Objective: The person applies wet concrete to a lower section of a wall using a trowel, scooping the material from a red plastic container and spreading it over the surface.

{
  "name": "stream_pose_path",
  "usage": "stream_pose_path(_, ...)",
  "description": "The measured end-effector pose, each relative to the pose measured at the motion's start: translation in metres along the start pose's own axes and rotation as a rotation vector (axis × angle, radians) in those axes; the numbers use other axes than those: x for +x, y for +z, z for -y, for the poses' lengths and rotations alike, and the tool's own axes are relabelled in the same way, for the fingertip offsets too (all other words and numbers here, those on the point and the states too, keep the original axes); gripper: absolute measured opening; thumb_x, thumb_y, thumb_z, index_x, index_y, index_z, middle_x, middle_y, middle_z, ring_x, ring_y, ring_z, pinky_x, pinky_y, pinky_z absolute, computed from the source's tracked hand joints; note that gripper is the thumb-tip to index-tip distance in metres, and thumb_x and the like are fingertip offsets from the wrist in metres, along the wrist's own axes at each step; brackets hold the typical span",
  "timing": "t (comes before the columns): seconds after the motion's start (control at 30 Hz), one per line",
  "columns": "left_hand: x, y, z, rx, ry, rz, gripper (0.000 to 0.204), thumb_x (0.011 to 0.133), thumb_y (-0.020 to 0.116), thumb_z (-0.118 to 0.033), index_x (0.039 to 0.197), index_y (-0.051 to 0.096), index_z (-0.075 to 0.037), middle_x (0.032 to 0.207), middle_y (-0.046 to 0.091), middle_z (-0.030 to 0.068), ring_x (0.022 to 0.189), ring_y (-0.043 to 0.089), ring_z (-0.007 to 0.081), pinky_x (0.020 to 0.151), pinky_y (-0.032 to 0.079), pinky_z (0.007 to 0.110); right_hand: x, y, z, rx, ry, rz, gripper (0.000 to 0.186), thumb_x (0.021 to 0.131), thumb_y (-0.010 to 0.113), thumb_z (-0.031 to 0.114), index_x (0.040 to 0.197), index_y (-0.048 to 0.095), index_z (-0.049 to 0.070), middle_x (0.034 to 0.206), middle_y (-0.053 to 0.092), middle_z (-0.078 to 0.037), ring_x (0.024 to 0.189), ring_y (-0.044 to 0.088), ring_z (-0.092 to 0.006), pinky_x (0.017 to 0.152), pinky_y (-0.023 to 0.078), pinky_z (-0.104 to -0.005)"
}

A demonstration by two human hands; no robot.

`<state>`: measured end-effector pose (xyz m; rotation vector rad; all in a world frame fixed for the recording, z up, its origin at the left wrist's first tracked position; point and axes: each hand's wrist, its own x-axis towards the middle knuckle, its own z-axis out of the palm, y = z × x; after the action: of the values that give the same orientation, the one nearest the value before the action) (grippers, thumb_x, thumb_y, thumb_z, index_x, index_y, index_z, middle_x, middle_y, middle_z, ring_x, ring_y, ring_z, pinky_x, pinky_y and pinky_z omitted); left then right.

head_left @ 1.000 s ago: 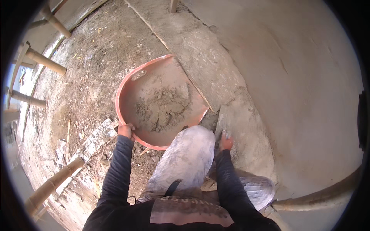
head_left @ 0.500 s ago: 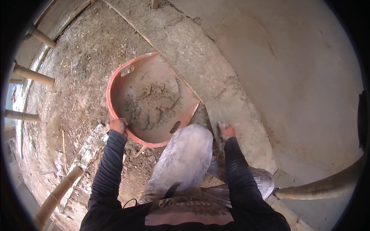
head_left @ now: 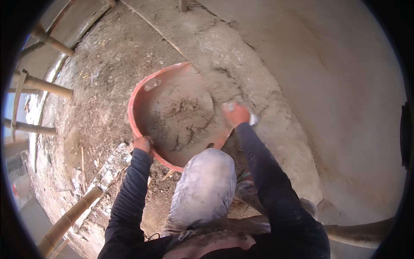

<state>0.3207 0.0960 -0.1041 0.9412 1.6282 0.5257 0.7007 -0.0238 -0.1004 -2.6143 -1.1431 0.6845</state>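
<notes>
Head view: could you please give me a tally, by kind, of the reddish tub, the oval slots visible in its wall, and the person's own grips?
Reddish tub: 1
Oval slots, upper slot and lower slot: 2
Grips, left grip and right grip: 2
Total: 5

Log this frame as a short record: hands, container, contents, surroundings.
left hand: left hand gripping the rim of the red tub
right hand: right hand closed on a tool, whitish end showing, rest blurred or hidden
contents: lumpy grey mix in the tub
right of tub: rough grey strip, then smooth grey surface
lower left: bamboo pole
near edge: trousered knee by the tub
</notes>
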Motion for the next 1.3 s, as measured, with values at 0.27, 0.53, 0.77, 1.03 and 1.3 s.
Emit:
stream_pose_path(0.27,-0.027,0.013,-0.005,-0.221,-0.044,-0.042,0.007,0.068,0.050,0.002,0.073,0.054,0.000,0.062,0.053,0.0080,0.056,0.051,0.0185,0.052,0.042,0.031,-0.078,-0.016,-0.011,0.117,-0.050,-0.073,0.047,0.087,0.053,0.049,0.102,0.062,0.005,0.088,0.066,-0.021,0.084,0.063,-0.0372,0.076,0.049,-0.0461)
stream_pose_path(0.53,-0.029,0.015,-0.020,-0.278,-0.034,-0.021,0.004,0.068,0.051,0.002,0.066,0.054,0.000,0.062,0.051,0.0077,0.058,0.052,0.0213,0.055,0.043,0.032,-0.087,0.034,-0.173,0.268,0.604,-0.531,0.056,0.086,0.055,0.049,0.090,0.064,-0.006,0.087,0.063,-0.030,0.086,0.061,-0.0438,0.076,0.047,-0.0473)
stream_pose_path(0.77,-0.032,0.041,-0.028,-0.245,0.030,-0.028,0.022,0.068,0.050,0.005,0.090,0.053,0.001,0.065,0.052,0.0066,0.056,0.050,0.0185,0.053,0.042,0.030,-0.004,0.007,-0.192,0.185,0.573,-0.401,0.055,0.084,0.057,0.047,0.088,0.062,-0.007,0.090,0.063,-0.031,0.089,0.061,-0.0448,0.079,0.048,-0.0480)
stream_pose_path(1.03,0.007,0.000,0.008,-0.095,-0.075,-0.043,0.010,0.072,0.049,-0.001,0.076,0.056,0.003,0.062,0.051,0.0063,0.052,0.050,0.0190,0.051,0.042,0.031,-0.054,0.015,-0.113,-0.018,0.269,-0.400,0.044,0.085,0.057,0.042,0.089,0.061,-0.001,0.079,0.064,-0.025,0.079,0.063,-0.0422,0.071,0.049,-0.0504)
stream_pose_path(1.3,-0.021,0.018,-0.003,-0.183,-0.126,-0.011,0.005,0.072,0.050,-0.001,0.072,0.054,0.000,0.064,0.050,0.0075,0.059,0.050,0.0205,0.057,0.044,0.035,-0.110,-0.012,-0.067,0.001,0.035,-0.195,0.046,0.088,0.053,0.045,0.101,0.058,0.001,0.078,0.065,-0.024,0.077,0.063,-0.0408,0.066,0.050,-0.0487)
